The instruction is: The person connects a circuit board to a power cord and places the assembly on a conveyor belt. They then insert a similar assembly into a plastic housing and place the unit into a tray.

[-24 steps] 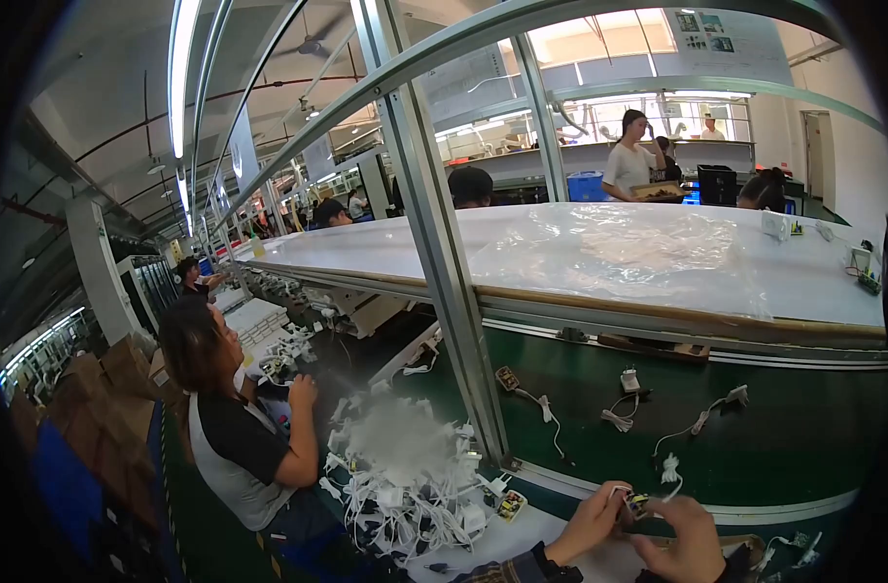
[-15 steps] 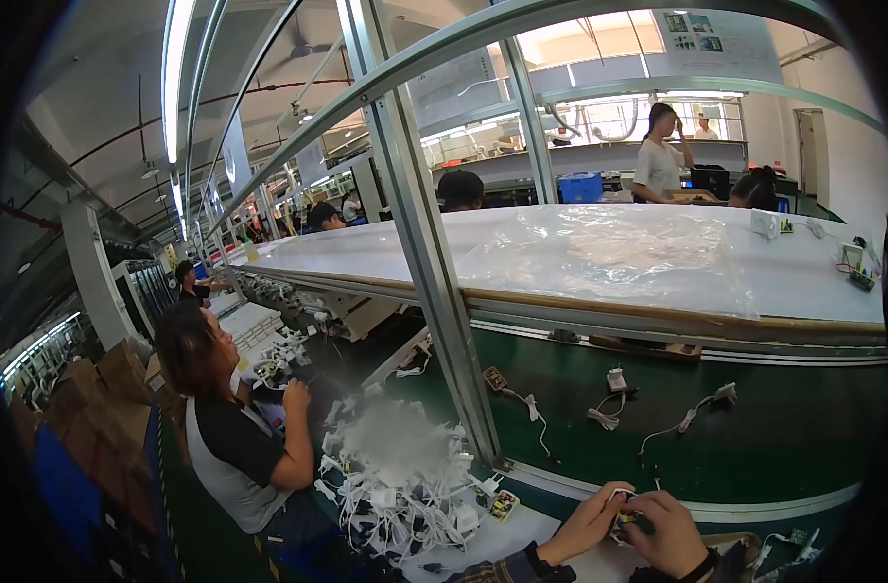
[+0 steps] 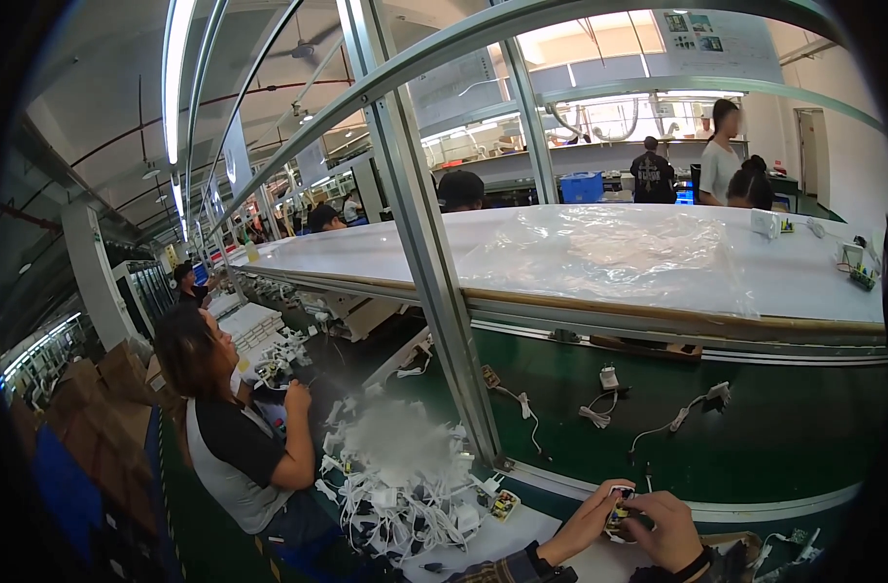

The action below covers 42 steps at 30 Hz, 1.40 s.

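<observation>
In the lower right, my left hand [image 3: 584, 525] grips the edge of a small charger circuit board [image 3: 618, 515] with yellow and dark parts and a white edge. My right hand [image 3: 673, 533] has its thumb and fingers closed on the board's other side. The fingers cover part of it. Left of my forearm lies a big heap of white power adapters [image 3: 395, 515] with tangled white cables. At that heap's near edge rests another open circuit board [image 3: 504, 503].
A green conveyor belt [image 3: 755, 452] carries several spaced adapters with cables, including a white one [image 3: 609, 379]. Above it runs a white shelf [image 3: 813, 282] with plastic film. A metal post [image 3: 419, 214] rises ahead. One co-worker [image 3: 244, 428] sits at left. A box edge [image 3: 731, 540] shows beside my right wrist.
The adapters on the belt have shifted slightly left. The board between my hands has turned, showing more of its parts. In the background, a standing person moved right and one in black appeared.
</observation>
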{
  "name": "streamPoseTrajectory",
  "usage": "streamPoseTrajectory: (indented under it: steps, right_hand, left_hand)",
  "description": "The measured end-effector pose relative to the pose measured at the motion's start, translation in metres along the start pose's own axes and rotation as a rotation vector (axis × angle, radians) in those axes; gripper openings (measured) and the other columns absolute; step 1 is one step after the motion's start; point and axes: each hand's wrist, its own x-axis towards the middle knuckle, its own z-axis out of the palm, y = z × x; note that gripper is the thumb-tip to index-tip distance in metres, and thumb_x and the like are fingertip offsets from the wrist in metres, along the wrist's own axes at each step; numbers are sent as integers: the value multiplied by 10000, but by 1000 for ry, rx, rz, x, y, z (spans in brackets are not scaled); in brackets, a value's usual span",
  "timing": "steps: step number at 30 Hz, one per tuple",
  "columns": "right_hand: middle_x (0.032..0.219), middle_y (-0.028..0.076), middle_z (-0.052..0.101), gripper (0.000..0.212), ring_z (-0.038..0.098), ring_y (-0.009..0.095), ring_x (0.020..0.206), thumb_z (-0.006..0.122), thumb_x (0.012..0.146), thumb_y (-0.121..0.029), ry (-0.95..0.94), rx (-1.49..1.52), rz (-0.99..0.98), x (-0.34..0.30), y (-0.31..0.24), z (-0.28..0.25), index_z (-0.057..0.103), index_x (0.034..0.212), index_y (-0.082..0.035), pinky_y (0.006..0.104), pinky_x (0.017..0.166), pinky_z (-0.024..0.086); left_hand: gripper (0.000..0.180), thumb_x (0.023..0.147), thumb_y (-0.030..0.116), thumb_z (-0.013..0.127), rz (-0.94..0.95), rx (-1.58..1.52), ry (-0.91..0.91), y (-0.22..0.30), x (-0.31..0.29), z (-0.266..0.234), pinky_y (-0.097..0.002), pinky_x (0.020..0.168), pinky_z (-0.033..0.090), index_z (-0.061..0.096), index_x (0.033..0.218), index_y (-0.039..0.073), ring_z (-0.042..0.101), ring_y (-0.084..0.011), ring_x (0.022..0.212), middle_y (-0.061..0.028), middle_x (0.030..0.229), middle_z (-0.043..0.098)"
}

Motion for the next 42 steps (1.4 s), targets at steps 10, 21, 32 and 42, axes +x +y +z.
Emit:
streamPoseTrajectory:
  steps: [10, 21, 32, 42]
  right_hand:
    - [952, 132, 685, 258, 686, 312, 872, 768, 730, 14, 131, -153, -90, 0, -5, 4, 706, 978, -23, 379, 750, 555]
    - [881, 130, 688, 202, 706, 286, 791, 748, 723, 59, 161, 125, 91, 4, 1, 1, 699, 908, -5, 355, 723, 558]
    - [900, 134, 703, 193, 722, 266, 798, 696, 784, 68, 168, -23, 14, 0, -5, -3, 691, 948, -32, 325, 711, 572]
    - [927, 113, 721, 257, 710, 322, 814, 673, 907, -165, 28, -113, 45, -15, 16, 4, 665, 1160, -117, 392, 713, 559]
  left_hand:
    - [462, 1120, 429, 302, -100, -147, -63, -11, -2, 6, -237, 799, 456, 428, 1408, 91, 524, -83, 888, -23, 1069, 531]
    - [439, 1124, 411, 303, -58, -97, -84, -9, -3, 5, -226, 807, 440, 456, 1370, 80, 513, -62, 904, -15, 1065, 535]
    - [425, 1123, 392, 327, -52, -92, -68, 2, -11, 19, -229, 808, 452, 494, 1312, 50, 536, -74, 874, -27, 1037, 566]
    - [416, 1079, 466, 427, -223, -406, -205, -50, 0, -19, -219, 594, 483, 532, 1250, 102, 640, -100, 739, -4, 909, 654]
